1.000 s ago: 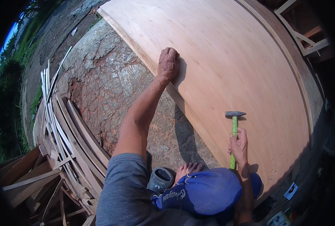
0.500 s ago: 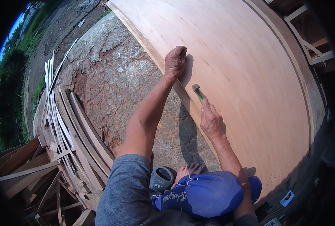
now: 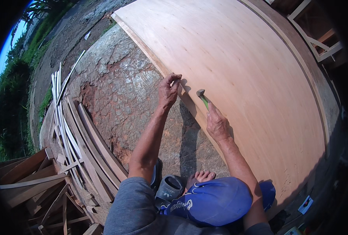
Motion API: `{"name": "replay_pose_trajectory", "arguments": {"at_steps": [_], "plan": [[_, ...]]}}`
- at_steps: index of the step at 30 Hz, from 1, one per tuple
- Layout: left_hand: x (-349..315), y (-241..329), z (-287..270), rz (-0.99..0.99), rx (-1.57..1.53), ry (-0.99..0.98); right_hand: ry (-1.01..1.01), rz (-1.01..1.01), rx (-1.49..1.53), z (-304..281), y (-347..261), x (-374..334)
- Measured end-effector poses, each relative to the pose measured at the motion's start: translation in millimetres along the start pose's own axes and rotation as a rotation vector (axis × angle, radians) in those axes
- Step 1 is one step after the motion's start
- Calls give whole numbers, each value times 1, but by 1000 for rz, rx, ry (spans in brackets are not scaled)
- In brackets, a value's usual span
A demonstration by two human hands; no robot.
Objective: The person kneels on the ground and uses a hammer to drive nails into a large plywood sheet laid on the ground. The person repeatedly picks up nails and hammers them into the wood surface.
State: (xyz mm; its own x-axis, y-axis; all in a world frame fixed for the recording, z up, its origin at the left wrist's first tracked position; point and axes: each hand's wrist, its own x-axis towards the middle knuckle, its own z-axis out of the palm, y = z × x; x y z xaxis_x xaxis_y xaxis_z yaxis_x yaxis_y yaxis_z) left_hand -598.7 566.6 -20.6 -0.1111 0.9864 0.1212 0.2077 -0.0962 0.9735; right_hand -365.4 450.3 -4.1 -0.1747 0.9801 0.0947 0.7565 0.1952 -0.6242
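A large, pale plywood sheet fills the right half of the view, with a narrow wooden strip along its left edge. Over that edge my left hand is raised, thumb and fingertips pinched together. Whatever sits in the pinch is too small to make out. My right hand is wrapped round the green handle of a hammer. The hammer's metal head hangs above the sheet, a short way right of my left hand and apart from it.
Thin white strips and long wooden boards lie on the left over rough, cracked ground. Scrap timber is heaped at the lower left. A wooden frame stands at the far right. Grey clogs are by my bare foot.
My left hand has come nearer along the sheet's edge, and its fingers have gone from a curled fist to a pinch. The hammer has barely shifted.
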Motion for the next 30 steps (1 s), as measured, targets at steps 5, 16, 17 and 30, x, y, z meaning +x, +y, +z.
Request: {"name": "replay_pose_trajectory", "arguments": {"at_steps": [5, 16, 17, 30], "plan": [[1, -11, -8, 224, 308, -73, 60, -47, 2, 5, 0, 1], [-16, -17, 23, 147, 280, 76, -87, 83, 40, -11, -11, 2], [-18, -17, 25, 194, 301, 43, -87, 93, 43, -12, -11, 1], [-14, -14, 24, 182, 398, 85, -116, 77, 24, -19, -16, 8]]}}
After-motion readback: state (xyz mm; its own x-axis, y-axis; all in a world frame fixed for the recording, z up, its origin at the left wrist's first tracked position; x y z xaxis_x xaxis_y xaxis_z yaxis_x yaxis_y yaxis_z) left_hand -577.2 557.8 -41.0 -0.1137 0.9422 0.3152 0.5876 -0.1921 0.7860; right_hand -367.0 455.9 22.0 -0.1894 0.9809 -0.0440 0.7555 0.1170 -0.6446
